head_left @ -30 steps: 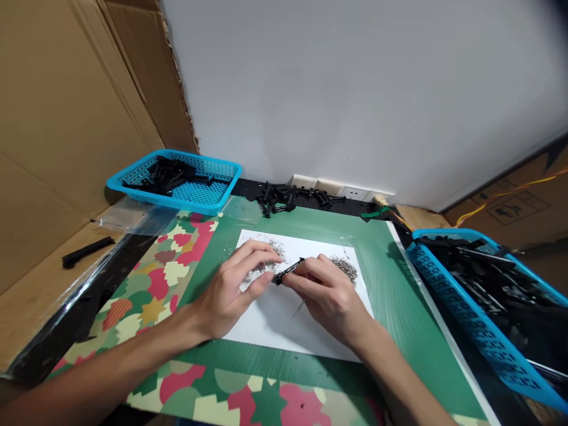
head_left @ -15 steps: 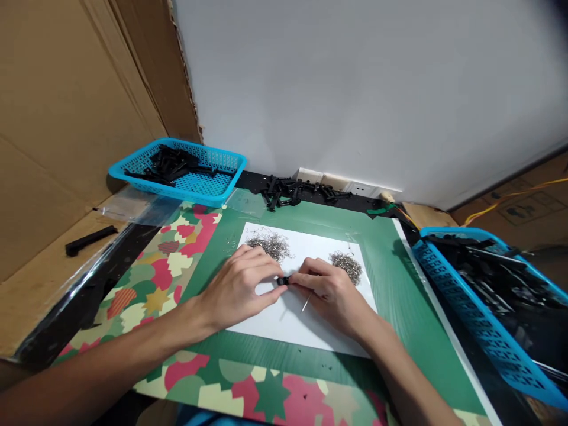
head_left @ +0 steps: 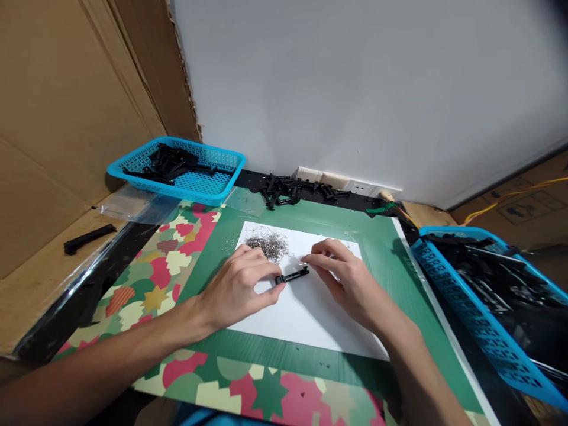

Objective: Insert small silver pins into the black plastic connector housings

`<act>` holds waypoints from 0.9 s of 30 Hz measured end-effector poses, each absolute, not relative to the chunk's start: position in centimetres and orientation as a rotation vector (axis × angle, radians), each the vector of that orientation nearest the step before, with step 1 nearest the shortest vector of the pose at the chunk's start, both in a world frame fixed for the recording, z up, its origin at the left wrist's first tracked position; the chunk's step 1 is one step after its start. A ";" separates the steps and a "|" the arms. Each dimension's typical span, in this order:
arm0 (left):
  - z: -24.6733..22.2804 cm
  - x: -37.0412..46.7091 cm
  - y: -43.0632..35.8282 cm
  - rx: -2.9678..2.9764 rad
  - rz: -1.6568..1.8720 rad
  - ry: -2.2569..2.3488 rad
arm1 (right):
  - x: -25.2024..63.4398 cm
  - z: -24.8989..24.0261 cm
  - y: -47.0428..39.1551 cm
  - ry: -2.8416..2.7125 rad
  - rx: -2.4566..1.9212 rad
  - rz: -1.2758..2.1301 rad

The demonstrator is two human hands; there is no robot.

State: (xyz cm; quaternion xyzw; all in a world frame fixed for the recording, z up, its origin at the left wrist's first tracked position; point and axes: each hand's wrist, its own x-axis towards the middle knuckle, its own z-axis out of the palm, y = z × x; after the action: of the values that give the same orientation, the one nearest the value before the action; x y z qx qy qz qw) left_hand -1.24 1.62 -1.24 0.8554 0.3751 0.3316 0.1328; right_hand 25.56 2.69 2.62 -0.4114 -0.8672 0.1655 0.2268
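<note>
My left hand point(head_left: 244, 281) pinches one end of a slim black plastic part point(head_left: 293, 276) between thumb and fingertips, above a white sheet of paper point(head_left: 288, 322). The part's other end points right, toward my right hand point(head_left: 341, 272). The right fingers are drawn together just off that end; something tiny and pale seems to show at their tips, too small to name. A heap of small metal wire pieces, perhaps springs point(head_left: 270, 244), lies on the paper behind my left hand. The right hand mostly covers a second heap.
Black parts fill much of a blue basket point(head_left: 222, 190) at the back left; more lie in a blue basket point(head_left: 479, 331) on the right. Loose black parts point(head_left: 281, 190) are piled along the wall below sockets point(head_left: 361, 188). One black piece point(head_left: 89, 238) rests on cardboard at left.
My right hand has drawn back from the black part and shifted slightly right and up, uncovering its length. The thin metal rod under that hand no longer shows. My left hand keeps its hold.
</note>
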 end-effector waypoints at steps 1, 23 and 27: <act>-1.2 -1.2 1.6 2.486 0.965 1.083 | 25.6 2.5 2.7 -2.391 -1.129 0.381; -0.9 -1.2 1.4 2.624 0.947 1.006 | 20.6 2.4 1.2 -1.842 -1.179 0.947; -0.8 -1.1 1.4 2.645 0.946 0.995 | 20.6 2.3 1.2 -1.898 -1.195 0.874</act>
State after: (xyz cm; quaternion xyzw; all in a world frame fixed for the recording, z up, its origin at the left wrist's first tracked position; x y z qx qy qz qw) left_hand -1.12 1.38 -0.77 0.8847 0.3326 0.3165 0.0804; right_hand 20.56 1.18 2.28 -0.4632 -0.7359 0.3390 0.3592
